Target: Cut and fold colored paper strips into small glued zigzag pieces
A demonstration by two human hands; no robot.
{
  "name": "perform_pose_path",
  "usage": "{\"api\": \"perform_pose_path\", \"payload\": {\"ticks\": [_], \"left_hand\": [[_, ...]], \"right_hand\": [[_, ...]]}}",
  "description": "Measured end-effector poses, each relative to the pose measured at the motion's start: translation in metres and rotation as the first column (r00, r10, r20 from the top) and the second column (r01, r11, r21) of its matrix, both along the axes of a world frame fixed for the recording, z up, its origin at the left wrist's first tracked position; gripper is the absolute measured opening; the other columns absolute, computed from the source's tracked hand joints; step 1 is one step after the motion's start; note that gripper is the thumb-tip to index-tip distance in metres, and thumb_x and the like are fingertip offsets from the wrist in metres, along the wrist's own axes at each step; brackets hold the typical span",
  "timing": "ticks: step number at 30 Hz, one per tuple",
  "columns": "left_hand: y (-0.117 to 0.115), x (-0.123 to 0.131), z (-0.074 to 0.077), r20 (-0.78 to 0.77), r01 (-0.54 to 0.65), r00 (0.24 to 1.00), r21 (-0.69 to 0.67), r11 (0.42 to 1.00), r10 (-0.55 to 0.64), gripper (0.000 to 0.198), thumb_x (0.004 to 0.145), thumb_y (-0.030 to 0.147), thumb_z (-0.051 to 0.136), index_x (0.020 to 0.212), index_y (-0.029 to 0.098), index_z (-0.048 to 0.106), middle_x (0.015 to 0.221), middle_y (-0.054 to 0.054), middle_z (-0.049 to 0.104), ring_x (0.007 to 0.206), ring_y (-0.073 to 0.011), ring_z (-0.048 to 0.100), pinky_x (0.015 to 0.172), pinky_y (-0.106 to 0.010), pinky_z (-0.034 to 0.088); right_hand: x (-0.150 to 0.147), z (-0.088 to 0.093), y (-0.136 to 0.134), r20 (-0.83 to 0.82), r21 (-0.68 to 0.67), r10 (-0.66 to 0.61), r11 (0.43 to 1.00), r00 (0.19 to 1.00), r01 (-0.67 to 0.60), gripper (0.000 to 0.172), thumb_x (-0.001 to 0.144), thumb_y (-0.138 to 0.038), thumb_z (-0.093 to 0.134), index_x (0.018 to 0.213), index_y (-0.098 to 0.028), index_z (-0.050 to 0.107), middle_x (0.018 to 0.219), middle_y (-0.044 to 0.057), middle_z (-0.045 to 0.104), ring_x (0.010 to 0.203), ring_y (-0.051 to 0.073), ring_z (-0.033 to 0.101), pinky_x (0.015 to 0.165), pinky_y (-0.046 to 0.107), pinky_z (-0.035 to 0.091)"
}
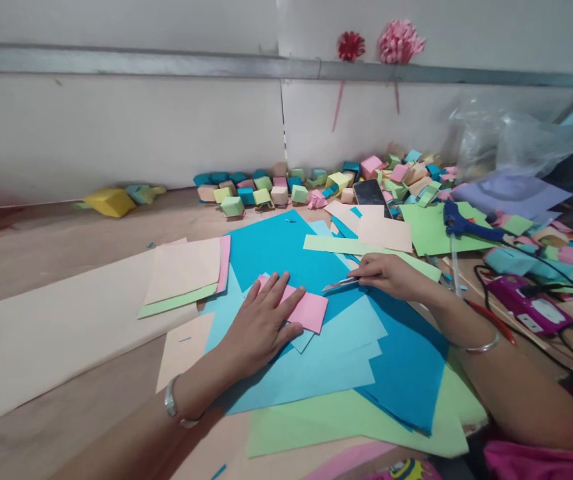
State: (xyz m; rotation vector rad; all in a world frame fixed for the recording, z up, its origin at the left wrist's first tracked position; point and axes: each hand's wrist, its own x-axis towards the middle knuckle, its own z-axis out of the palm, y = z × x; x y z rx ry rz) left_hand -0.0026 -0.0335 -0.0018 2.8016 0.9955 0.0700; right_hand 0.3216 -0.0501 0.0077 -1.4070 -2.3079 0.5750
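My left hand (261, 320) lies flat, fingers spread, on a pink paper piece (307, 311) that rests on a stack of blue sheets (316, 353). To its right, my right hand (391, 275) is closed round a small metal blade, a cutter (339, 286), whose tip points left toward the pink paper. The blade tip is close to the pink piece's upper right corner. Both wrists wear bangles.
Peach, green and pink sheets (181, 273) lie to the left. Several folded paper cubes (276, 190) line the wall. A phone (370, 194), a blue glue gun (459, 223), a magenta device with cables (529, 307) and plastic bags (506, 143) sit at right.
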Motion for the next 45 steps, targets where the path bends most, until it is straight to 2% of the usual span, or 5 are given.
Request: {"api": "perform_pose_path", "payload": {"ticks": [16,28,31,36,45], "left_hand": [[-0.001,0.001,0.0,0.01,-0.001,1.0,-0.006,1.0,0.001,0.058,0.096,0.056,0.036,0.148,0.032,0.031,0.159,-0.007,0.021,0.145,-0.0329,0.017,0.115,-0.057,0.013],[-0.002,0.002,-0.001,-0.012,-0.013,1.0,0.003,1.0,0.013,0.058,0.096,0.055,0.037,0.149,0.032,0.029,0.159,-0.006,0.018,0.146,-0.0321,0.013,0.116,-0.057,0.012],[-0.004,0.004,-0.002,-0.004,-0.046,0.999,0.014,0.999,0.046,0.057,0.096,0.054,0.037,0.148,0.033,0.03,0.159,-0.007,0.018,0.146,-0.0333,0.013,0.116,-0.058,0.013],[-0.006,0.007,0.003,0.022,-0.056,0.998,-0.012,0.998,0.056,0.046,0.096,0.051,0.04,0.142,0.046,0.036,0.16,-0.002,0.015,0.145,-0.0381,0.012,0.112,-0.063,0.016],[-0.005,0.006,0.004,0.075,-0.066,0.995,-0.02,0.998,0.068,0.039,0.096,0.048,0.044,0.134,0.047,0.049,0.159,-0.002,0.019,0.145,-0.0411,0.012,0.11,-0.068,0.014]], "right_hand": [[-0.002,-0.001,-0.001,0.105,0.027,0.004,1.0,0.994,-0.007,0.025,0.09,-0.024,0.054,0.103,-0.025,0.075,0.084,0.007,0.063,0.077,0.019,0.058,0.065,0.029,0.043],[-0.005,0.004,-0.003,0.106,0.028,0.075,0.997,0.992,-0.078,0.025,0.091,-0.019,0.054,0.107,-0.024,0.073,0.088,0.007,0.064,0.084,0.02,0.058,0.072,0.03,0.045],[-0.009,-0.001,-0.002,0.06,0.1,0.091,0.99,0.994,-0.097,0.026,0.093,-0.021,0.052,0.109,-0.022,0.072,0.093,0.008,0.065,0.086,0.02,0.059,0.073,0.03,0.045],[-0.023,-0.015,0.001,-0.006,0.203,0.127,0.971,0.992,-0.123,0.026,0.094,-0.02,0.051,0.105,-0.019,0.074,0.089,0.01,0.065,0.083,0.02,0.059,0.07,0.032,0.046],[-0.027,-0.013,0.0,-0.016,0.195,0.144,0.971,0.989,-0.139,0.023,0.093,-0.02,0.052,0.098,-0.019,0.075,0.087,0.01,0.065,0.081,0.02,0.058,0.069,0.032,0.046]]}}
